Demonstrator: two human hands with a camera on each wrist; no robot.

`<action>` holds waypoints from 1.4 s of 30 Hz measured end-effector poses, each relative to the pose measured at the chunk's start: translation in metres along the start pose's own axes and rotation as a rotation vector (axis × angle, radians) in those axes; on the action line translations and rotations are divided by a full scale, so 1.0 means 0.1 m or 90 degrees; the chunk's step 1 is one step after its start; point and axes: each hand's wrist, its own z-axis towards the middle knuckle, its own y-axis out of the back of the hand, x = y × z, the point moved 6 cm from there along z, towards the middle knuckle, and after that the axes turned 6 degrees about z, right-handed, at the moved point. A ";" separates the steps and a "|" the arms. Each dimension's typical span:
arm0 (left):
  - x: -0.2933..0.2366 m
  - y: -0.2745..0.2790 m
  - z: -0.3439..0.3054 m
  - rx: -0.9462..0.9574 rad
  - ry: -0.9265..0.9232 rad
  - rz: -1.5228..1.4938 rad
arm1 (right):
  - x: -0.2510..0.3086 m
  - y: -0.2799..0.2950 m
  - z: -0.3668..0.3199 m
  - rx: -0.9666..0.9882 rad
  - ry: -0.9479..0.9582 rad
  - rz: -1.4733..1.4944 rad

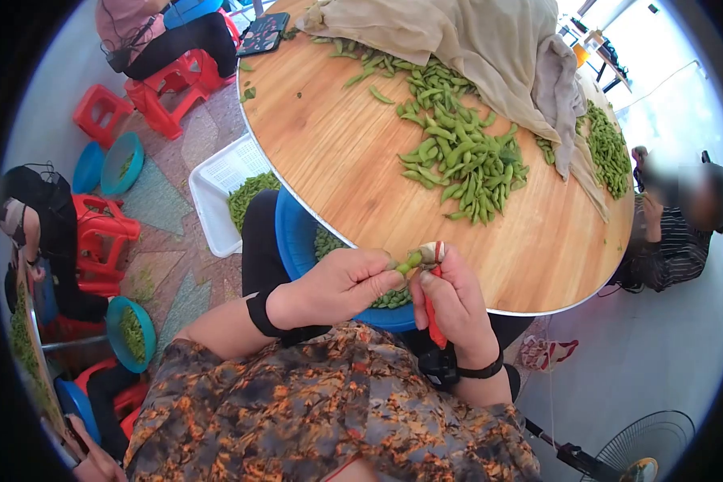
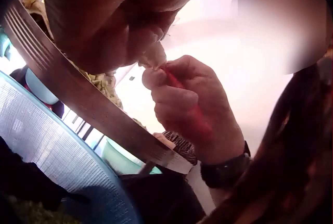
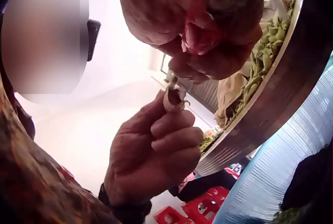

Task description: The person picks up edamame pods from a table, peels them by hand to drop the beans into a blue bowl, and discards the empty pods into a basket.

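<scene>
In the head view, my left hand (image 1: 337, 285) pinches a green soybean pod (image 1: 410, 262) between thumb and fingers, above the front edge of the round table. My right hand (image 1: 458, 309) meets it from the other side and grips a slim red-handled tool (image 1: 435, 317); its working end is hidden by the fingers. A pale wrap with a red band (image 1: 434, 252) covers a right fingertip right at the pod. The left wrist view shows the red handle (image 2: 195, 112) lying along the right palm. Below both hands, a blue basin (image 1: 293, 233) holds green beans.
Piled soybean pods (image 1: 466, 161) lie on the wooden table (image 1: 321, 145), partly under a beige cloth (image 1: 474, 48). A white basket (image 1: 213, 189) with greens stands on the floor at left, near red stools (image 1: 165, 96). A fan (image 1: 643, 450) is at lower right. Other people sit around.
</scene>
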 end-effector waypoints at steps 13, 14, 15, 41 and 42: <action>-0.11 0.04 0.00 -0.024 -0.161 0.256 | -0.06 -0.05 0.04 0.029 -0.093 -0.040; -0.07 0.03 0.00 0.007 -0.152 0.200 | -0.07 -0.07 0.04 0.037 -0.103 0.013; -0.06 0.03 0.00 0.039 -0.143 0.143 | -0.08 -0.09 0.04 0.044 -0.113 0.067; 0.12 0.03 -0.12 -0.024 0.080 -0.205 | -0.10 -0.31 0.14 -0.025 -0.090 0.144; 0.20 -0.02 -0.13 0.002 0.158 -0.311 | -0.11 -0.31 0.14 -0.019 -0.122 0.181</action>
